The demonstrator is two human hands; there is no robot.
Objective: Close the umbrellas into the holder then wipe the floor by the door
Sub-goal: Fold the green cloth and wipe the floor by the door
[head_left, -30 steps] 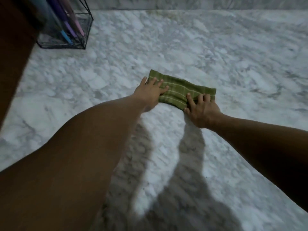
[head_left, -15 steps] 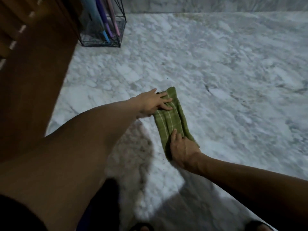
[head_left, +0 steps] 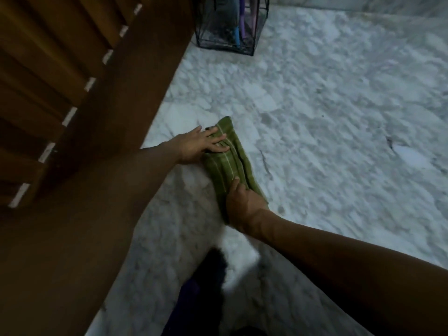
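A folded green cloth (head_left: 229, 163) with pale stripes lies flat on the white marble floor (head_left: 327, 122) close to the wooden door (head_left: 72, 98). My left hand (head_left: 202, 146) presses flat on the cloth's far end, fingers spread. My right hand (head_left: 242, 204) presses down on its near end, covering that corner. At the top stands a black wire holder (head_left: 230, 27) with several closed umbrellas (head_left: 238, 23) upright inside it, blue and purple ones showing.
The brown slatted door fills the left side and its lower edge runs diagonally along the floor. A marble skirting (head_left: 363, 2) runs along the back wall. My dark-clothed legs (head_left: 206, 292) show at the bottom.
The cloth has swung from lying crosswise to lengthwise and slid left toward the door with both hands on it. The view turned, bringing the door and holder further in.
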